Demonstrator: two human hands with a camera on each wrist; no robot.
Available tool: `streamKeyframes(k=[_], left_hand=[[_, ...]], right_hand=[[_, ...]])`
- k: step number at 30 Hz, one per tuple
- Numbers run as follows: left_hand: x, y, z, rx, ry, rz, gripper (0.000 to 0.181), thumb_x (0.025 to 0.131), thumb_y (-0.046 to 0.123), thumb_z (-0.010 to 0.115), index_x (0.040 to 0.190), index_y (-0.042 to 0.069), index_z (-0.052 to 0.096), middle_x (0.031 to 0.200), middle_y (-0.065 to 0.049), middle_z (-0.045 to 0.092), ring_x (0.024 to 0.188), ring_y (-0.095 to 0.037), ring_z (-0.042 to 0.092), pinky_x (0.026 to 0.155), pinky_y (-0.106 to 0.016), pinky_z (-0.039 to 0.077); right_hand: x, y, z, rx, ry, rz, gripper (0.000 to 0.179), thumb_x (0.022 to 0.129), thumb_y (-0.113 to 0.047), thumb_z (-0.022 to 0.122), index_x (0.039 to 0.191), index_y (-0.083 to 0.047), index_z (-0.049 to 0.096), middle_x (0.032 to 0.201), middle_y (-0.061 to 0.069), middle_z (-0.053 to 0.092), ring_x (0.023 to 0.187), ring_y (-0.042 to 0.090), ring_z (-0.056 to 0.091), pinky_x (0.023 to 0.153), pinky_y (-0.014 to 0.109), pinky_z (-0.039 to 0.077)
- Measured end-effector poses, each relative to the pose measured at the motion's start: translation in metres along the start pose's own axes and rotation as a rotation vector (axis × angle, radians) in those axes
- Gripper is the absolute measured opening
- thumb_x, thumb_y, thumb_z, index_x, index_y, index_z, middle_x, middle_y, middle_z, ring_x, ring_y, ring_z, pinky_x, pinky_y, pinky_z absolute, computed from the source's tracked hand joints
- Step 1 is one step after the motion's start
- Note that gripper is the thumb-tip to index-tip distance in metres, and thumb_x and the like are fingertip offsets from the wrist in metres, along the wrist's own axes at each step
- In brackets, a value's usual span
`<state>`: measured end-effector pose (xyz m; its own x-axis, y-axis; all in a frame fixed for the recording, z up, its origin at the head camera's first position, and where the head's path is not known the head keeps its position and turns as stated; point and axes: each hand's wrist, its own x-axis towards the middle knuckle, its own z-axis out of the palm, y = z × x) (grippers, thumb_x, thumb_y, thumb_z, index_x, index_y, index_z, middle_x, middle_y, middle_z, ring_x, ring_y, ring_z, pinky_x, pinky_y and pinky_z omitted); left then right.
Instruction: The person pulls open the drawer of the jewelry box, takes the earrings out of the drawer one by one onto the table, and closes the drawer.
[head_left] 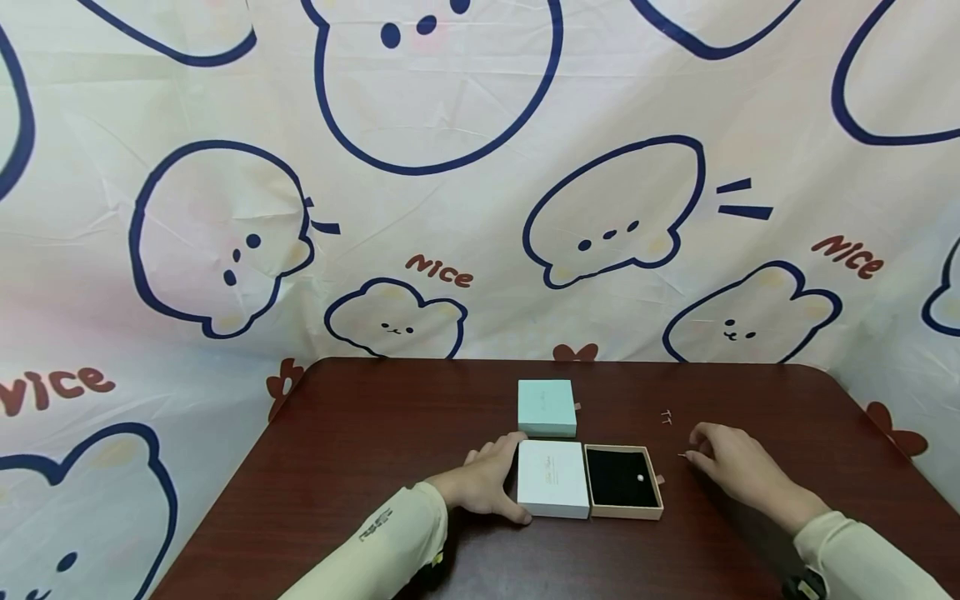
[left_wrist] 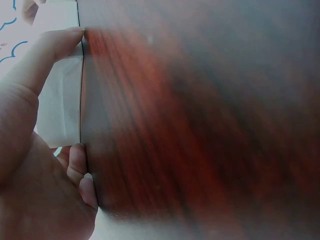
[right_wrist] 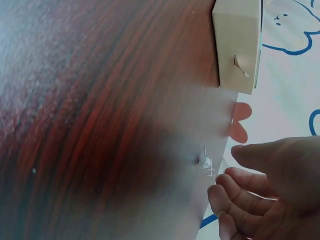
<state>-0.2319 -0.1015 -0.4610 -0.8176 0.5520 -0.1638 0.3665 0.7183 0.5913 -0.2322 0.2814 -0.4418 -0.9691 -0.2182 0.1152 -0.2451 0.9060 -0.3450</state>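
Observation:
In the head view my left hand [head_left: 486, 477] grips the white box sleeve [head_left: 553, 477] along its left side, thumb at the near corner and fingers at the far corner. From the sleeve's right side a tan drawer [head_left: 657, 512] extends, its black lining [head_left: 611, 479] bearing one white pearl stud [head_left: 641, 477]. My right hand [head_left: 738, 467] is low over the table, right of the drawer. Just off its fingertips lies a pearl earring [right_wrist: 205, 161] with a thin metal pin. In the right wrist view thumb and fingers stay apart, with nothing between them.
A mint-green box [head_left: 546, 407] with a side tab sits behind the white sleeve. Two tiny T-shaped pieces [head_left: 666, 417] lie beyond my right hand. The dark wooden table [head_left: 375, 417] ends at a patterned cloth [head_left: 480, 208] behind.

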Motion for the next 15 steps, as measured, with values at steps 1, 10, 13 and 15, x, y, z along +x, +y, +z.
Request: streamKeyframes(k=[1,10,13,15], left_hand=[[0.0,0.0,0.0,0.001,-0.001,0.0,0.107,0.07,0.039,0.091,0.153,0.018,0.026,0.146,-0.002,0.044,0.109,-0.012,0.04,0.087,-0.03,0.027],[-0.002,0.0,0.0,-0.005,0.002,0.014,0.108,0.07,0.037,0.091,0.154,0.016,0.026,0.147,-0.004,0.044,0.109,-0.014,0.04,0.085,-0.03,0.026],[-0.002,0.0,0.0,0.002,0.003,0.012,0.109,0.07,0.038,0.091,0.154,0.016,0.025,0.148,-0.004,0.043,0.11,-0.015,0.04,0.086,-0.03,0.026],[-0.002,0.001,0.0,0.007,0.001,0.01,0.109,0.07,0.038,0.091,0.154,0.016,0.025,0.148,-0.004,0.043,0.111,-0.014,0.04,0.087,-0.03,0.027]], right_hand=[[0.0,-0.001,0.0,0.0,0.003,-0.002,0.01,0.091,-0.012,0.072,0.094,-0.004,0.067,0.075,-0.001,0.062,0.065,0.011,0.052,0.057,0.03,0.042],[-0.003,-0.014,-0.005,-0.001,0.046,-0.04,0.006,0.091,-0.013,0.072,0.091,-0.008,0.068,0.074,-0.004,0.061,0.064,0.009,0.05,0.057,0.029,0.04],[-0.003,-0.019,-0.006,-0.001,0.055,-0.054,0.005,0.091,-0.013,0.072,0.091,-0.009,0.068,0.075,-0.005,0.061,0.064,0.008,0.05,0.056,0.029,0.04],[-0.003,-0.022,-0.006,0.003,0.052,-0.057,0.006,0.092,-0.014,0.071,0.092,-0.009,0.069,0.076,-0.005,0.062,0.064,0.007,0.05,0.056,0.028,0.04]])
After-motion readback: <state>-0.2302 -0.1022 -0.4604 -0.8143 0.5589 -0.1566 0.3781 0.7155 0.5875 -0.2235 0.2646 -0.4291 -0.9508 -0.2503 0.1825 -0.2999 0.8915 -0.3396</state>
